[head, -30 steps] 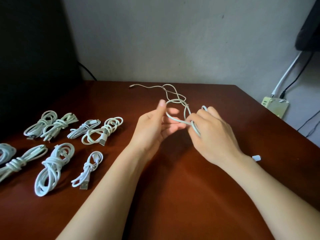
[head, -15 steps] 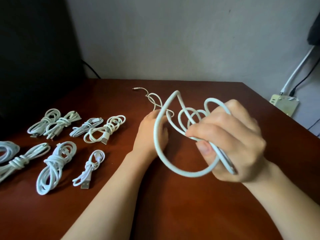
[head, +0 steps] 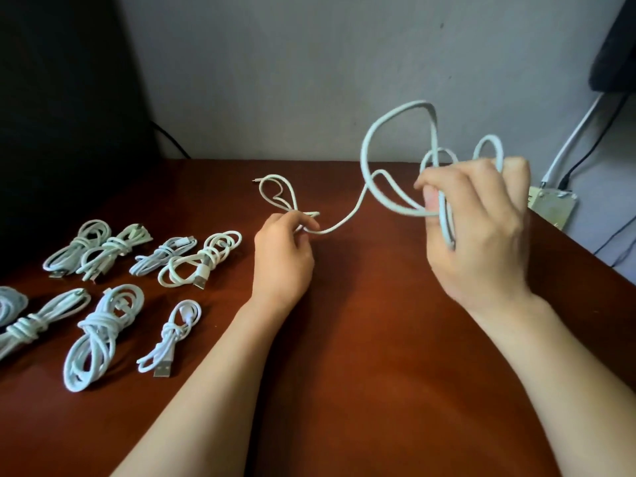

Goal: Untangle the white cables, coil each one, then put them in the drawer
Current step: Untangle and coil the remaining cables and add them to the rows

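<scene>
Right hand [head: 478, 228] is raised above the wooden table [head: 378, 339], fingers curled around several springy loops of the loose white cable [head: 344, 223]. Left hand [head: 282, 256] sits low on the table, pinching the cable's slack. Smooth, rubbery cord. The coiled cables [head: 103, 332] lie knotted left of that hand.

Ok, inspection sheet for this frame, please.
Surface: glossy reddish-brown table.
Job's things: one loose white cable, partly looped; coiled bundles lie at the left; drawer not seen.
Clutter: nothing seen.
Grippers: left hand pinches the cable low, near the table; right hand grips its loops, raised.
Cables: black lead and white conduit run to a pale box at right.
Surroundings: grey wall; dark panel at left.
</scene>
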`<state>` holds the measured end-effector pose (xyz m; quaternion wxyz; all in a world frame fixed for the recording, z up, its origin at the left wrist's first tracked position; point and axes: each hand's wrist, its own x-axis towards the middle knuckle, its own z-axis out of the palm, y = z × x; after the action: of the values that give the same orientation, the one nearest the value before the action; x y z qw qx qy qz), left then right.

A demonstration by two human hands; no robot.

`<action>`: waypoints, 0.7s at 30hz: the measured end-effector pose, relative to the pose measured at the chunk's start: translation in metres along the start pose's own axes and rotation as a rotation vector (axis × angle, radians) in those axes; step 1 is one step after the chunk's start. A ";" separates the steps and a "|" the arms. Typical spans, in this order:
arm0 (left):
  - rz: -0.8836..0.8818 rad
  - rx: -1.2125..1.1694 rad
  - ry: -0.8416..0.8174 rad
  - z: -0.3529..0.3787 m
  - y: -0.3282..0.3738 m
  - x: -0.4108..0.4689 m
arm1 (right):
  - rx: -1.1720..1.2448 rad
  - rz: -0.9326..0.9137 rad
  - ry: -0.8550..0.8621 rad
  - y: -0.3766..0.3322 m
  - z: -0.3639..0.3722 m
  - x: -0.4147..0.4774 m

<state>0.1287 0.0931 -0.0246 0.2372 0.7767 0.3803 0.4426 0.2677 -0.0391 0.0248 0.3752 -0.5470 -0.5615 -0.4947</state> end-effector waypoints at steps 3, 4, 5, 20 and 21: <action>0.052 -0.056 0.022 -0.001 0.008 -0.003 | -0.212 0.213 -0.174 0.018 0.008 -0.008; 0.070 -0.074 0.015 -0.001 0.010 -0.004 | -0.254 0.279 -0.242 0.023 0.010 -0.011; 0.085 -0.095 0.000 0.000 0.012 -0.005 | -0.282 0.343 -0.314 0.027 0.010 -0.013; -0.093 -0.286 0.043 0.000 0.004 0.001 | -0.283 0.565 -0.320 0.039 -0.006 0.002; -0.086 -0.286 0.050 0.000 0.004 0.001 | -0.263 0.576 -0.239 0.043 -0.009 0.003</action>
<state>0.1305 0.0916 -0.0206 0.3546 0.7067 0.3522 0.5008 0.3091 -0.0504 0.0361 0.3573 -0.7810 -0.3552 -0.3690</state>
